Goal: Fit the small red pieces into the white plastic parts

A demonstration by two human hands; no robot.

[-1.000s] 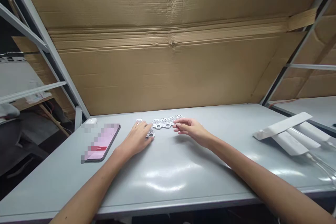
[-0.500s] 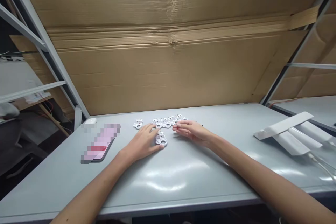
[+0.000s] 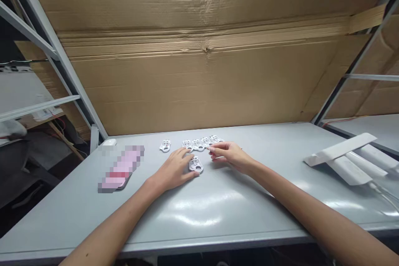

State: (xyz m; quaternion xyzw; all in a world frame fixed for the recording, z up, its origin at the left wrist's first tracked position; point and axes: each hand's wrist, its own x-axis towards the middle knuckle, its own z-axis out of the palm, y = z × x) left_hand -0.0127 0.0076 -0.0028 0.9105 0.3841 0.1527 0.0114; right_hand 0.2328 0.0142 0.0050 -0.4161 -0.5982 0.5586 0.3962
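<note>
A grey table (image 3: 62,224) is stretching out beneath a cardboard sheet (image 3: 199,83) propped against a metal shelf frame (image 3: 59,58). A pixelated phone (image 3: 121,168) and a white mouse (image 3: 109,142) are lying at far left, long white plastic strips (image 3: 346,160) at right. Four perforated white plastic pieces (image 3: 201,143) are sitting in a row, another piece (image 3: 165,146) just left of them. The left hand (image 3: 174,169) is resting palm-down, fingers (image 3: 183,152) spread around a nearer white piece (image 3: 195,165), grip unclear. The right hand (image 3: 230,155) is hovering empty, fingers (image 3: 216,146) loosely curled, just beside the row's right end.
</note>
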